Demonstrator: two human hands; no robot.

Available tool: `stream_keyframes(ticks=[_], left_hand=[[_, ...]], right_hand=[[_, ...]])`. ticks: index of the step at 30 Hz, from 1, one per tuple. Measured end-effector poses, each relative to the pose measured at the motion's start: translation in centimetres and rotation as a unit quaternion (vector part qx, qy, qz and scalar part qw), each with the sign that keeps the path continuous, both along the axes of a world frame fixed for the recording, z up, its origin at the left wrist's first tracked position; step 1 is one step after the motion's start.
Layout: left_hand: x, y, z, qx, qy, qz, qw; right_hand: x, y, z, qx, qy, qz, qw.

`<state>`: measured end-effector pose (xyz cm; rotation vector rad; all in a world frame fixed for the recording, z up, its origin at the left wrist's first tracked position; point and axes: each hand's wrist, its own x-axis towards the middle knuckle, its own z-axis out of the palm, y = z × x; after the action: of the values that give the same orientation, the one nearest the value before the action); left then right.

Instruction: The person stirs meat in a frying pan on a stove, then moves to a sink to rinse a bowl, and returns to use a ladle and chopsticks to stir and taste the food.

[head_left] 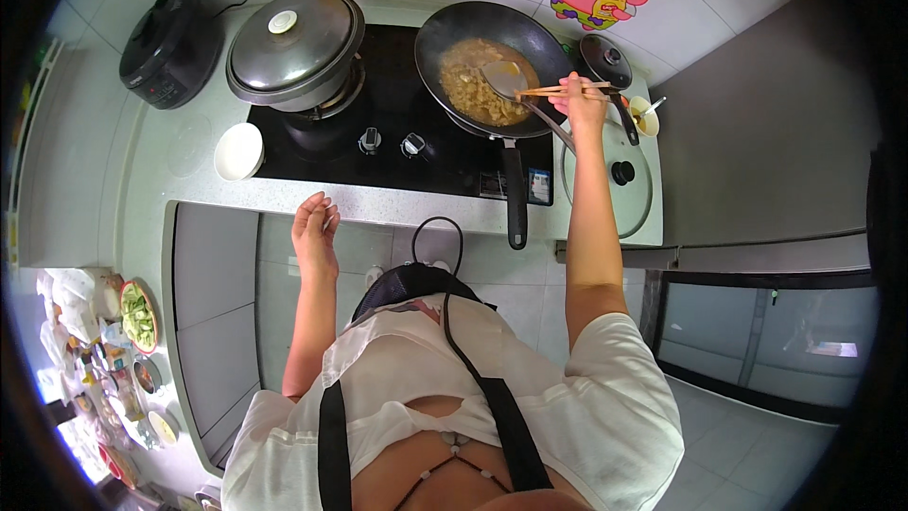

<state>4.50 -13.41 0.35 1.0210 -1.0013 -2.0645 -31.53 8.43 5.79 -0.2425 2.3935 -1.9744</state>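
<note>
My right hand [584, 110] is closed round a pair of wooden chopsticks [567, 91] at the right side of a dark wok [433, 33]. Their tips reach over brownish chunky food in broth [473, 95]. A metal ladle [504, 79] rests with its bowl in the food, and its handle runs out over the rim beneath the chopsticks. Toward me points the wok's black handle [515, 194]. In front of the counter edge, my left hand [315, 227] hangs in the air, fingers loosely bent and slightly apart, with nothing visible in it.
A lidded steel pot [295, 47] stands on the left of the black cooktop [378, 104], with a white bowl [238, 151] beside it. Glass lid [629, 203], small lidded pan [605, 59] and cup [645, 117] sit right of the wok. A rice cooker [165, 52] occupies the back left.
</note>
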Motion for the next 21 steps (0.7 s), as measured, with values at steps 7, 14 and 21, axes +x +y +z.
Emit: stream_keyframes(ticks=[7, 14, 21], left_hand=[[0.2, 0.1, -0.8, 0.001, -0.001, -0.004, 1.000], [0.0, 0.5, -0.3, 0.006, -0.007, 0.008, 1.000], [0.3, 0.5, -0.1, 0.009, -0.010, -0.002, 1.000]], right_hand=[[0.0, -0.7, -0.4, 0.040, -0.036, 0.007, 0.999], [0.7, -0.5, 0.0, -0.032, 0.021, -0.016, 0.999], [1.8, -0.2, 0.2, -0.106, 0.041, -0.018, 0.993]])
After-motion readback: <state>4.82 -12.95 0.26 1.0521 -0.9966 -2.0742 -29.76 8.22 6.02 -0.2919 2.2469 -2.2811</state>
